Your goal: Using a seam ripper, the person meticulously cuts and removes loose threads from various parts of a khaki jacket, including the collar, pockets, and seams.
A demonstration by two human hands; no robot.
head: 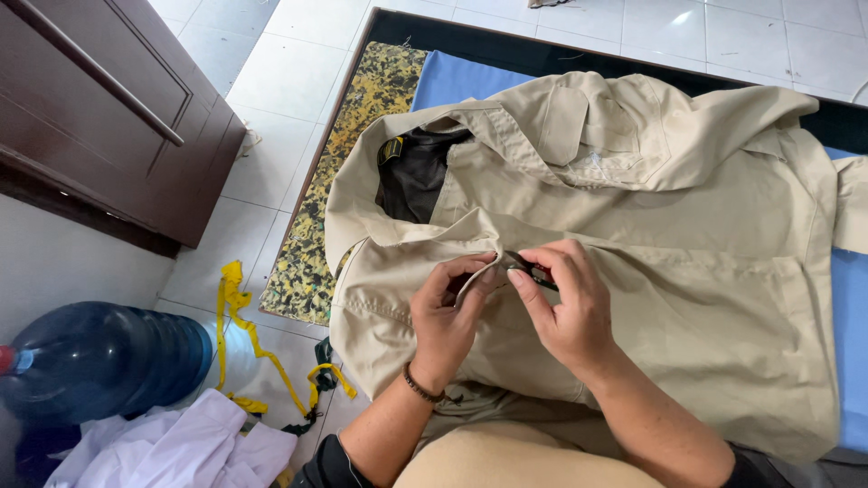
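A beige shirt-jacket (687, 235) with a dark lining at the collar lies spread over a blue-covered table (452, 81). My left hand (448, 312) pinches a fold of the front edge of the beige shirt-jacket between thumb and fingers. My right hand (570, 303) holds a small dark tool (533, 269), perhaps a thread snipper, with its tip at the same fold. Both hands meet near the middle of the garment. A bead bracelet sits on my left wrist.
A yellow-black patterned pad (353, 154) lies under the blue cover at the table's left end. On the tiled floor are a large blue water bottle (99, 361), a yellow strap (244, 334) and white cloth (181, 447). A dark wooden cabinet (108, 108) stands at left.
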